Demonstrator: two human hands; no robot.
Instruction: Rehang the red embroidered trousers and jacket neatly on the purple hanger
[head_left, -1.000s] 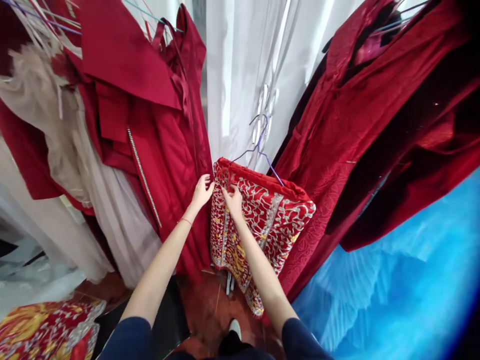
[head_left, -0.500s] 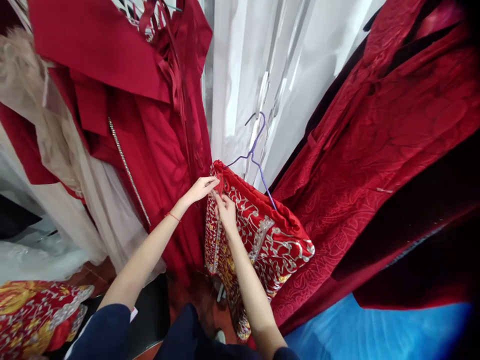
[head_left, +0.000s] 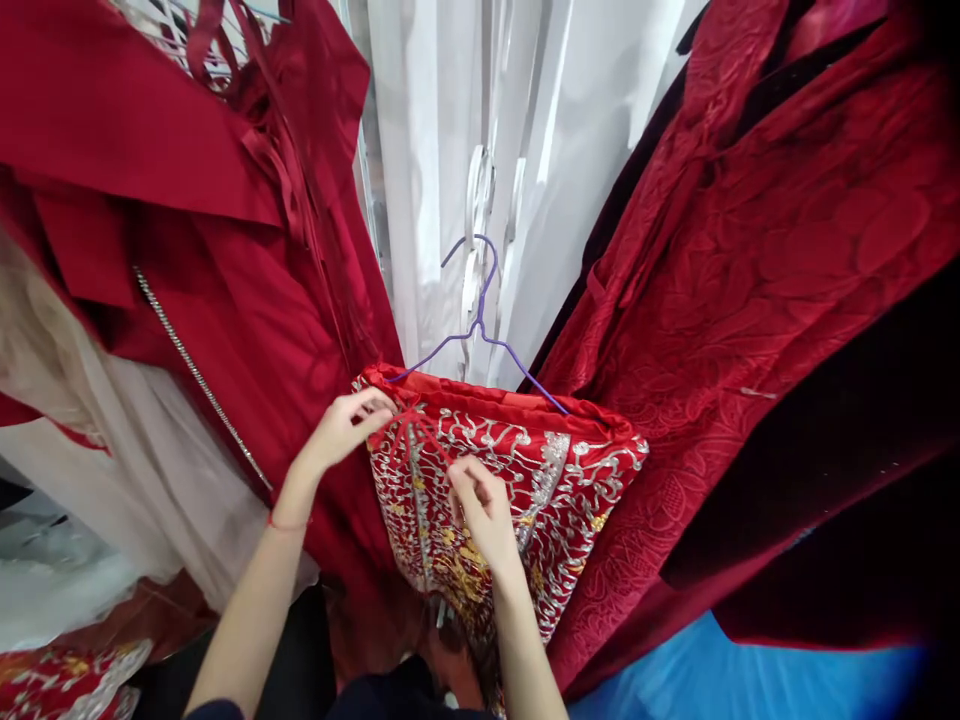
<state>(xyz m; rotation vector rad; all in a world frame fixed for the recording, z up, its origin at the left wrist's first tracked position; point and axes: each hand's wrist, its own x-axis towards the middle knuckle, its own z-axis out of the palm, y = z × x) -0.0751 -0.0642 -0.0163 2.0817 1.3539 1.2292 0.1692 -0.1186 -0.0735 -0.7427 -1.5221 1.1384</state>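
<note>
A red skirt [head_left: 555, 490] embroidered in silver and gold hangs folded over a purple wire hanger [head_left: 480, 320]. Thin red ties [head_left: 409, 435] run from its waistband at the left corner. My left hand [head_left: 337, 435] pinches the ties at that corner, fingers closed. A little lower, my right hand [head_left: 480, 510] lies against the skirt's front and pinches the other end of the ties. A thin red cord circles my left wrist.
Dark red satin garments [head_left: 225, 250] with a rhinestone strip hang at the left, over beige tulle [head_left: 112, 440]. A red brocade robe [head_left: 750, 280] hangs at the right. White curtains [head_left: 465, 130] fill the gap behind. Blue fabric [head_left: 720, 680] lies bottom right, another embroidered piece [head_left: 67, 680] bottom left.
The view has moved closer and the skirt now faces me more squarely. My right hand has dropped from the waistband corner down the front, pulling the red ties out.
</note>
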